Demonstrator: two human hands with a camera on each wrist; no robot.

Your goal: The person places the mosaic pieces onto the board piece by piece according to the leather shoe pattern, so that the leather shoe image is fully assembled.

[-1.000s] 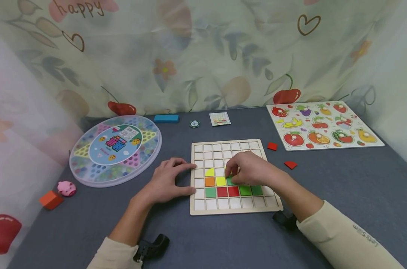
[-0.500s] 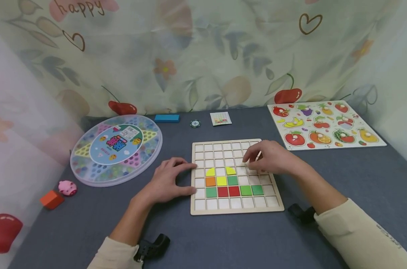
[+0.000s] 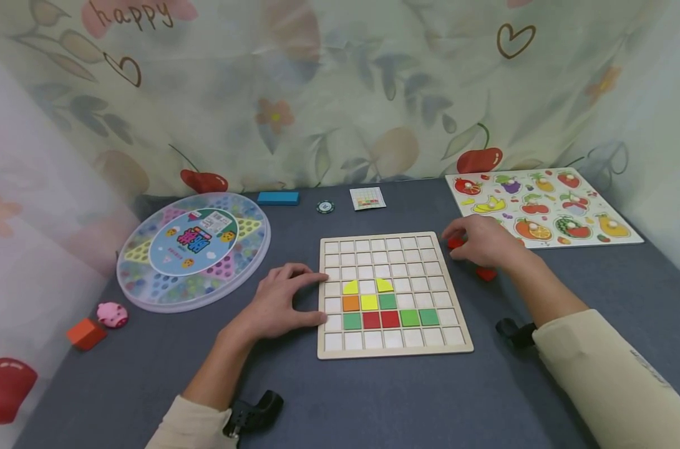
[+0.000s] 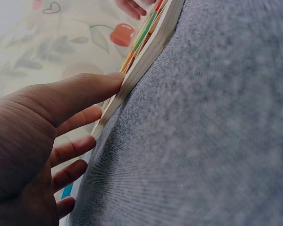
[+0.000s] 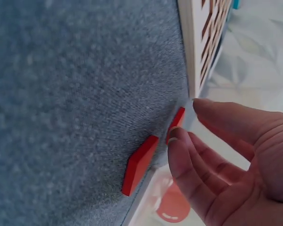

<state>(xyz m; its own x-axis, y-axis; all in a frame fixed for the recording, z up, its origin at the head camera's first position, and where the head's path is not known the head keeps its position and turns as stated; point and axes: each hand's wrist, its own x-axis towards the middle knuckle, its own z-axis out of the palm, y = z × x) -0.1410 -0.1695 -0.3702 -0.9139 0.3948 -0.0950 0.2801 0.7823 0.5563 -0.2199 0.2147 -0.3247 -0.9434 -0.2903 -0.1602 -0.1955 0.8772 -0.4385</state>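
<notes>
A wooden grid board (image 3: pixel 396 343) lies mid-table, with yellow, orange, red and green tiles in some of its cells. My left hand (image 3: pixel 284 302) touches its left edge with thumb and forefinger spread; the thumb meets the rim in the left wrist view. Off the board's right side, my right hand (image 3: pixel 483 240) hovers at a red tile (image 3: pixel 455 242). Thumb and fingers stand apart there, and nothing is gripped between them. Nearer the person lies a second red piece (image 3: pixel 486 273) with angled edges, also visible as a red piece (image 5: pixel 140 165) in the right wrist view.
A white fruit puzzle board (image 3: pixel 587 242) lies just beyond my right hand. To the left sits a round Chinese checkers box (image 3: pixel 250 249), with a pink pig (image 3: pixel 112 314) and an orange block (image 3: pixel 86 334). A blue block (image 3: pixel 278 198), a chip (image 3: pixel 325 206) and a pattern card (image 3: pixel 367 198) lie behind.
My right hand has left the board and moved right and away to the red tile. A yellow piece shows in the cell where that hand was. The left hand has stayed put.
</notes>
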